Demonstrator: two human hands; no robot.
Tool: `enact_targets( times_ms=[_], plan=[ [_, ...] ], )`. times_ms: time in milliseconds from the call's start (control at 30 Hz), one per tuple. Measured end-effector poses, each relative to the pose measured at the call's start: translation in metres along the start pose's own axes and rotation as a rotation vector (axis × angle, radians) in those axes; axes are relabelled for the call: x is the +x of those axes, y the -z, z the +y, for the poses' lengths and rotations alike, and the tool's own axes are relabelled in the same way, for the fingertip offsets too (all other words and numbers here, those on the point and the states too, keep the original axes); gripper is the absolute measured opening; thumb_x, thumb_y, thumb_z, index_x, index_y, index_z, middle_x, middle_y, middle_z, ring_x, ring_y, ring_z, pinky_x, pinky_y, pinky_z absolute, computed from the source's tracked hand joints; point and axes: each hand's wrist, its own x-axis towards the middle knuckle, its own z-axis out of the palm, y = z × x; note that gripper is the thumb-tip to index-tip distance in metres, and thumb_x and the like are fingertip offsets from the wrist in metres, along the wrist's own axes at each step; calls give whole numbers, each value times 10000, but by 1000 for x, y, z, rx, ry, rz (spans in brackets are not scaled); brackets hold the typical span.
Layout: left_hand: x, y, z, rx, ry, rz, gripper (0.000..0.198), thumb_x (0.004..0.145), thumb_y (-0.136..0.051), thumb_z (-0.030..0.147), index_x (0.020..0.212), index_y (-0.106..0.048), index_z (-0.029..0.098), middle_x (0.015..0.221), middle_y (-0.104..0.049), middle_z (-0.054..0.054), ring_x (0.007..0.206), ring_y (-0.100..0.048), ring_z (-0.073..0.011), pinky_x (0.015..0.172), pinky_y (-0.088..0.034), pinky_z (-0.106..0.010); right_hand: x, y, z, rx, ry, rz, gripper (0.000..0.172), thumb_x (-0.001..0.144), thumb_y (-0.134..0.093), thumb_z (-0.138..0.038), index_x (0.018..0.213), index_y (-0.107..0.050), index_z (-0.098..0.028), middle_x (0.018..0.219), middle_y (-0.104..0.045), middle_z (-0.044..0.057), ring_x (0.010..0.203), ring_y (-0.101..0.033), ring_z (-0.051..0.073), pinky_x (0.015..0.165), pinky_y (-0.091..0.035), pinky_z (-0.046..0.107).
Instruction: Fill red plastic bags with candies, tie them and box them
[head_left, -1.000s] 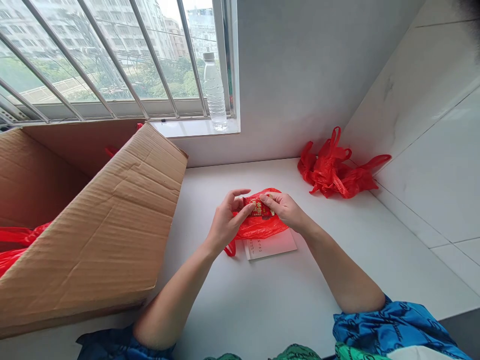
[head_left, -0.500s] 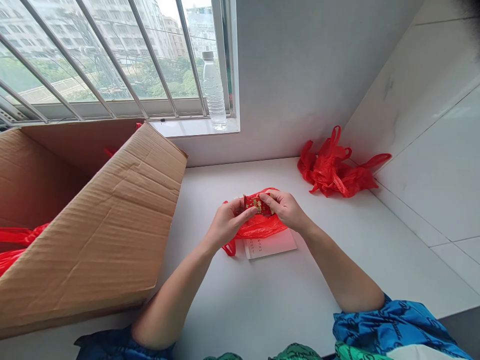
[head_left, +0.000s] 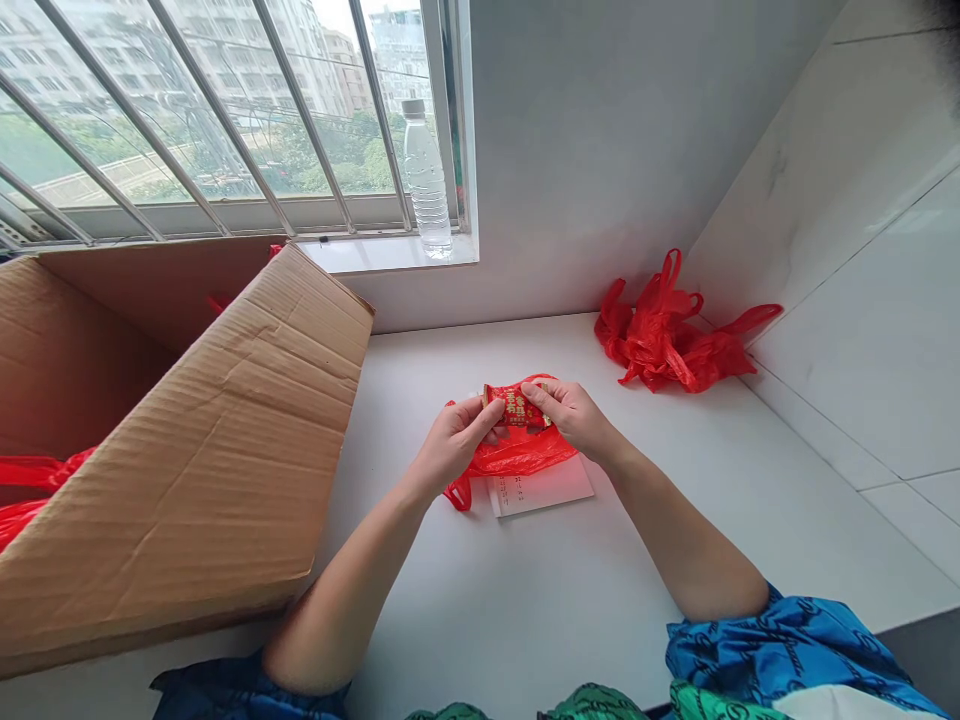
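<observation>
A small red packet (head_left: 516, 408) with gold printing is stretched between my two hands above the white counter. My left hand (head_left: 459, 440) pinches its left end between thumb and fingers. At its right end my right hand (head_left: 576, 415) grips it the same way, thumb on top. Under the packet lies a red plastic bag (head_left: 517, 457), spread out, one handle loop hanging off to the left. Part of a white box or booklet (head_left: 546, 490) with small printed characters shows beneath the bag; the rest of it is covered.
On the left stands a large open cardboard box (head_left: 217, 450) with red plastic bags (head_left: 45, 490) inside. A crumpled red bag (head_left: 671, 340) lies in the back right corner. A clear water bottle (head_left: 427, 190) stands on the sill by the barred window.
The packet has turned slightly so that its gold printing faces me more fully. My left thumb has shifted up and left onto the packet's end. The bag and white item stay put.
</observation>
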Motion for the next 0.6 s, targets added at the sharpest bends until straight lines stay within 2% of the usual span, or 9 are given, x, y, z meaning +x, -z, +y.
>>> enact_targets(
  times_ms=[267,467,600],
  plan=[
    [0,1,0,5,3,-21,412,925,-553,545,876,-675,155,760,-617,-7,696,-530,-116,689,-408,-231,1,2,4,-14,3,-2,436,906,-552,-596,768,-614,-187,714,-505,-11,650,-475,131,595,-407,266],
    [0,1,1,-7,8,-24,415,932,-541,545,904,-676,154,759,-613,-10,702,-528,-122,689,-402,-233,1,2,4,-5,-7,-8,426,907,-560,-585,784,-642,-186,726,-528,0,673,-505,139,611,-460,271],
    [1,1,1,-41,8,-24,430,931,-532,551,839,-644,146,748,-603,-14,686,-528,-124,674,-409,-236,0,1,1,-65,-21,5,448,911,-531,-611,801,-649,-194,738,-561,5,689,-540,145,642,-501,281]
  ],
)
